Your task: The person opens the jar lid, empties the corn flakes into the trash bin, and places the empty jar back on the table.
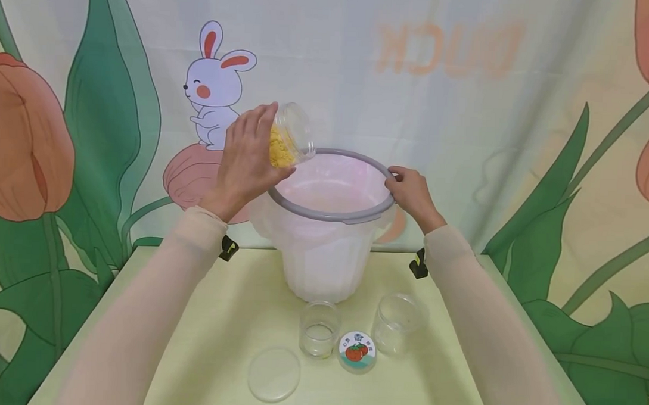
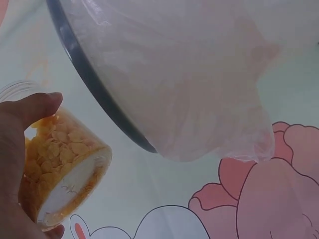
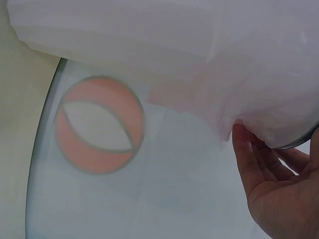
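My left hand (image 1: 249,158) grips a clear plastic jar (image 1: 289,137) of yellow flakes, tilted with its mouth over the left rim of a white bin. In the left wrist view the jar (image 2: 62,167) lies on its side in my fingers, flakes heaped against its wall. The bin (image 1: 322,256) has a grey ring rim (image 1: 356,214) and a white plastic liner (image 2: 189,84). My right hand (image 1: 412,193) holds the rim on the right side. In the right wrist view its fingers (image 3: 251,157) curl under the liner's edge.
On the pale green table (image 1: 202,335) in front of the bin stand two empty clear jars (image 1: 319,328) (image 1: 398,323). A clear lid (image 1: 274,373) and a lid with a tomato picture (image 1: 357,350) lie flat nearby. A printed cloth backdrop hangs behind.
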